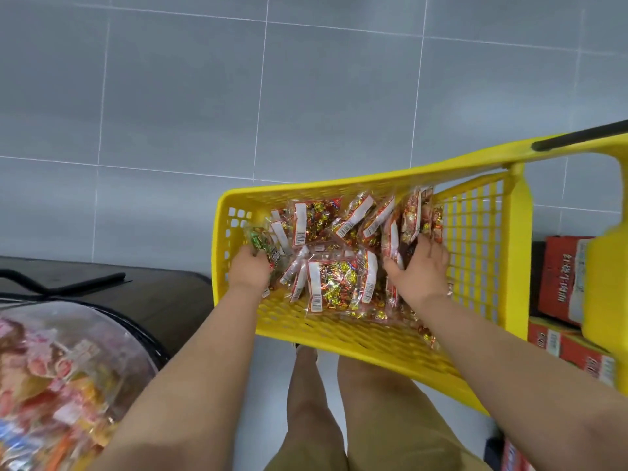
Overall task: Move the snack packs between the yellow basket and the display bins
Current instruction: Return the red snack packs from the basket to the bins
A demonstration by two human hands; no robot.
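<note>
Khaki shorts [390, 440] and bare knees at frame bottom; both forearms reach forward into yellow basket [306, 196], which sits tilted over grey tiled floor [306, 96]; black handle [577, 136] at its far right corner.

Snack packs [331, 287]: loose pile of clear bags of red/gold wrapped sweets with white barcode labels, all inside basket, mostly centre and right; several stand on edge against right wall.

Left hand [249, 268]: at basket's left end, fingers curled round 1 green pack [261, 243], gripping it; pack is low in basket against left wall.

Right hand [419, 266]: fingers near straight, laid over upright red packs [413, 212] at right side, thumb beside 1 pack; cannot tell if it has actual hold.

Lower left: clear display bin [51, 368] full of mixed pink/orange packs, blurred; dark counter [163, 294] behind it.

Right edge: stacked red cartons [564, 277] on floor behind basket.
</note>
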